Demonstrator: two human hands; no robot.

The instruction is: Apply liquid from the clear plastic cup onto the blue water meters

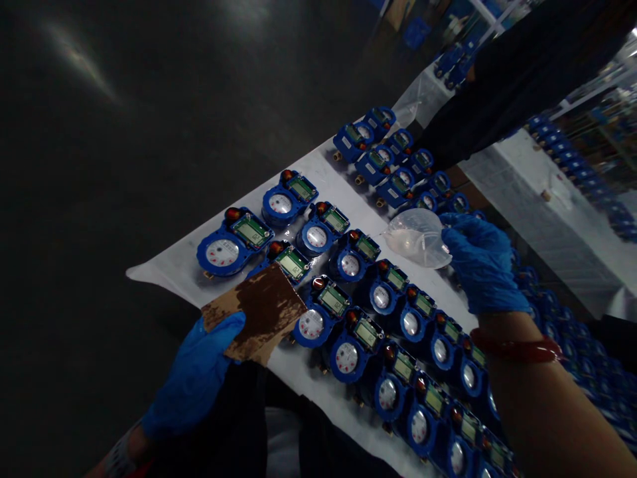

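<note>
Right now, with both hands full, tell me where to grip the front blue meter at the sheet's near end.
Grip the big blue meter around its round dial body, coming from above. Its face lies flat and upward, and its neighbour crowds one side, so the fingers should close across the sides left free, probably clear of the green display and red cap.

Your left hand (pixel 199 378) and right hand (pixel 480 265) wear blue gloves; the card (pixel 259 312) is tan, blotched dark brown; the meters (pixel 348 265) at twelve o'clock are blue with white dials; the tabletop (pixel 174 265) is white.
</note>
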